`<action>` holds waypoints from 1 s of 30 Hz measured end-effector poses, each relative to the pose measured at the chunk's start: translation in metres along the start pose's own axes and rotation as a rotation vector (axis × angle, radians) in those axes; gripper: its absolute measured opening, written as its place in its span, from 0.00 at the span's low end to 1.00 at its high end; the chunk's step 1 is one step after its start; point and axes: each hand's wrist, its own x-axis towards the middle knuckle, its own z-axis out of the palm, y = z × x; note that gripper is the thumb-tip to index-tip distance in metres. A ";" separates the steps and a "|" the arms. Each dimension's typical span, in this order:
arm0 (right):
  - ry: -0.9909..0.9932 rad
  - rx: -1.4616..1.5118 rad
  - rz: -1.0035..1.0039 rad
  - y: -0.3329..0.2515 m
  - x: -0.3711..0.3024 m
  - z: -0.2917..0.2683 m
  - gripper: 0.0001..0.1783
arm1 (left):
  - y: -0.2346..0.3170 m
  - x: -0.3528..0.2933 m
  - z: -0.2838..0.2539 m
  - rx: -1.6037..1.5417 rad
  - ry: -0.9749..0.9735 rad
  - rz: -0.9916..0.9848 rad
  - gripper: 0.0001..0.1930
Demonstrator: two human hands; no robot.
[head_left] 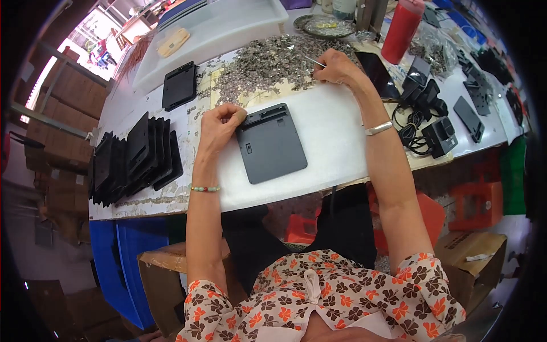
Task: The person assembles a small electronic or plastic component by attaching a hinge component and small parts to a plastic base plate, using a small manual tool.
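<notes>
A dark grey plastic panel [272, 149] with a long slot along its far edge and a small cut-out lies on a white sheet [336, 137] in front of me. My left hand [221, 126] is closed at the panel's far left corner, thumb and fingers pinched on its edge. Farther right, my right hand [338, 67] is closed on a thin silvery tool [315, 61], probably tweezers, whose tip points left over a heap of small metal pieces [262, 60]. Part of the tool is hidden by the fingers.
Black panels [139, 151] stand stacked at the left; another black panel [180, 85] lies beyond. A translucent tray [228, 25] is at the back. To the right are a phone [377, 74], a red bottle [402, 31] and black devices with coiled cables [419, 122].
</notes>
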 end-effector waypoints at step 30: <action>0.347 -0.067 -0.190 0.021 0.009 0.013 0.10 | 0.004 -0.005 0.002 -0.390 -0.125 -0.092 0.05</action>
